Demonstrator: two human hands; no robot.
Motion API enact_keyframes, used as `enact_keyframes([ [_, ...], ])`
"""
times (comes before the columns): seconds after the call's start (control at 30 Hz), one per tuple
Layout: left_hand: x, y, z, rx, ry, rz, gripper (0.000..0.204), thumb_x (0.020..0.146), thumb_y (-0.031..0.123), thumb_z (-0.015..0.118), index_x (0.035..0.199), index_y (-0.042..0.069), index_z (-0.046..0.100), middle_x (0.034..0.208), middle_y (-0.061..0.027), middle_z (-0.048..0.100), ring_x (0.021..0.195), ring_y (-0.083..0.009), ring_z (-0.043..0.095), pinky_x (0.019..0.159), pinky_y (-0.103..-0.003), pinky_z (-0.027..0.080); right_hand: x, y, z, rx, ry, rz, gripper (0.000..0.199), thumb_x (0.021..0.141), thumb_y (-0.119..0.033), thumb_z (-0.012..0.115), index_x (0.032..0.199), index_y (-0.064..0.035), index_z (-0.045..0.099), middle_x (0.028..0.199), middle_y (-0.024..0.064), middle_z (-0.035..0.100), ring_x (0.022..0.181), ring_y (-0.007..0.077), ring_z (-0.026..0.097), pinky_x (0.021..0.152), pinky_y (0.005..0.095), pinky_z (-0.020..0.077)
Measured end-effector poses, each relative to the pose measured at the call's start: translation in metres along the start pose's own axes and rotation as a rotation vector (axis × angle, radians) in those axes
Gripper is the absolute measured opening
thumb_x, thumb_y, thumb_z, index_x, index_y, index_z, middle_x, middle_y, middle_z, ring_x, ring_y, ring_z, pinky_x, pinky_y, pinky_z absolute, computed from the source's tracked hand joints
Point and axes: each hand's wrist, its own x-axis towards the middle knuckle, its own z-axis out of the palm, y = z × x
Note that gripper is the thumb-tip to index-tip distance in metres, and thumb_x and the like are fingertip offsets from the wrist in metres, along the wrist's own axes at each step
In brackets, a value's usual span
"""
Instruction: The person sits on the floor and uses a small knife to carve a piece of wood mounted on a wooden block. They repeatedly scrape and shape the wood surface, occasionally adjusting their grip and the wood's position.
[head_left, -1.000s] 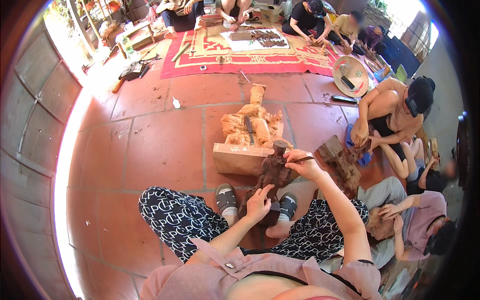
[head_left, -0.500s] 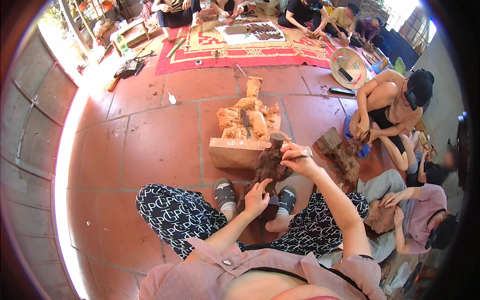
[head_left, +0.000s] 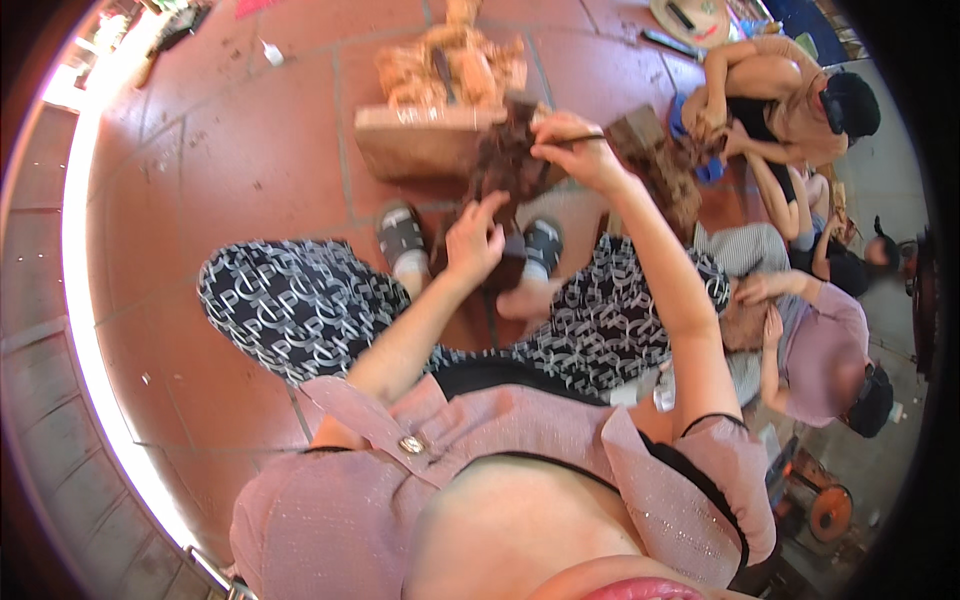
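Between my feet stands a dark brown carved wooden figure, slightly blurred and partly hidden by my hands. My left hand rests on its lower part, index finger stretched out and thumb apart. My right hand is at the figure's upper right side, closed round a thin, dark, stick-like tool. The tool's working tip is hidden, so its kind cannot be told. Just beyond is a pale carved wooden statue on a thick block base, with a dark-handled tool leaning on it.
Another brown wood carving lies to the right. Beside it a person in a tan shirt works, and nearer sits a person in a pink top. A small white bottle lies on the tiled floor. A metal wall runs along the left.
The view has tipped downward, so the floor items sit higher and the red mat is mostly out of sight. Both hands stay at the dark figure, the tool still in my right hand.
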Motion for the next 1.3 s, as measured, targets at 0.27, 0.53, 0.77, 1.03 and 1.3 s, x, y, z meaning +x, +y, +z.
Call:
enact_keyframes([
  [0.27,0.0,0.002,0.001,-0.019,-0.048,-0.051,0.051,0.073,0.007,0.061,0.119,0.026,0.053,0.079,-0.0047,0.053,0.072,-0.0248,0.059,0.065,-0.036,0.048,0.006,0.0,-0.022,0.255,0.054,0.239,0.012,0.077,-0.011,0.073,0.083,-0.0023,0.066,0.082,0.0019,0.067,0.079,0.0083,0.06,0.069,0.0232,0.047],
  [0.53,0.001,-0.001,0.004,-0.004,0.009,0.005,0.051,0.073,0.007,0.062,0.12,0.024,0.054,0.074,-0.0028,0.048,0.062,-0.0196,0.053,0.06,-0.032,0.045,0.001,-0.016,-0.018,0.073,0.108,0.186,0.013,0.075,-0.009,0.074,0.081,-0.002,0.064,0.084,0.0037,0.067,0.076,0.0107,0.06,0.069,0.0246,0.048],
  [0.77,0.001,-0.001,0.005,-0.011,0.002,-0.01,0.051,0.073,0.006,0.062,0.12,0.023,0.054,0.074,-0.0027,0.048,0.061,-0.0192,0.053,0.06,-0.032,0.045,-0.003,0.002,-0.004,0.046,-0.014,0.046,0.012,0.076,-0.008,0.072,0.081,-0.0016,0.063,0.1,0.0057,0.062,0.089,0.0142,0.058,0.079,0.0259,0.0463],
  [1.03,0.002,0.0,0.005,-0.012,0.013,0.009,0.05,0.073,0.006,0.062,0.12,0.023,0.055,0.074,-0.0027,0.048,0.06,-0.019,0.052,0.059,-0.032,0.044,-0.005,-0.004,-0.005,-0.143,-0.056,-0.015,0.012,0.078,-0.005,0.071,0.085,0.0001,0.062,0.106,0.0069,0.065,0.096,0.0138,0.058,0.084,0.0263,0.0465],
  [1.3,0.002,0.001,0.004,-0.011,0.008,-0.012,0.051,0.073,0.006,0.062,0.119,0.024,0.055,0.073,-0.0023,0.048,0.062,-0.0185,0.053,0.059,-0.032,0.045,-0.006,-0.013,-0.002,-0.184,-0.029,0.041,0.011,0.08,-0.005,0.069,0.086,0.0013,0.062,0.101,0.0088,0.066,0.093,0.014,0.06,0.082,0.0255,0.0479],
])
